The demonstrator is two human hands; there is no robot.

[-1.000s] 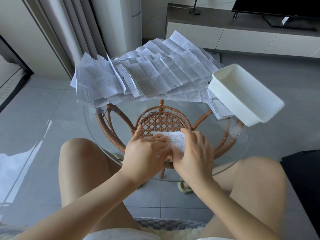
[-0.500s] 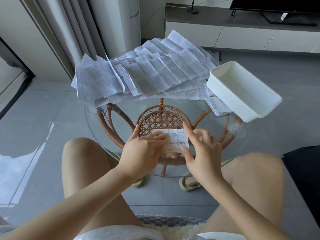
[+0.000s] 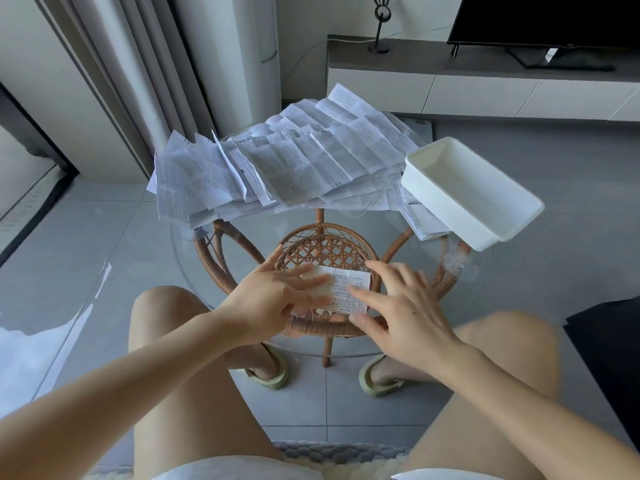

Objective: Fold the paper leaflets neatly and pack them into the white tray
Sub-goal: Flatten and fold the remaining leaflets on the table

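A small folded leaflet (image 3: 349, 289) lies flat on the near part of the round glass table (image 3: 194, 258). My left hand (image 3: 273, 296) presses on its left half with straight fingers. My right hand (image 3: 405, 306) lies flat at the leaflet's right edge, fingers spread and touching it. A big heap of unfolded printed leaflets (image 3: 284, 164) covers the far side of the table. The white tray (image 3: 471, 195) stands at the table's right edge, with nothing visible inside it.
A rattan frame (image 3: 325, 251) shows through the glass under the leaflet. My knees flank the table's near edge. A few leaflets (image 3: 420, 220) lie under the tray's left side. Curtains stand at the far left, a low TV cabinet (image 3: 485, 84) at the back.
My right hand has opened from a pinch at the leaflet's right edge to a flat, spread pose. The left hand's fingers have straightened over the paper. The view has tilted upward.
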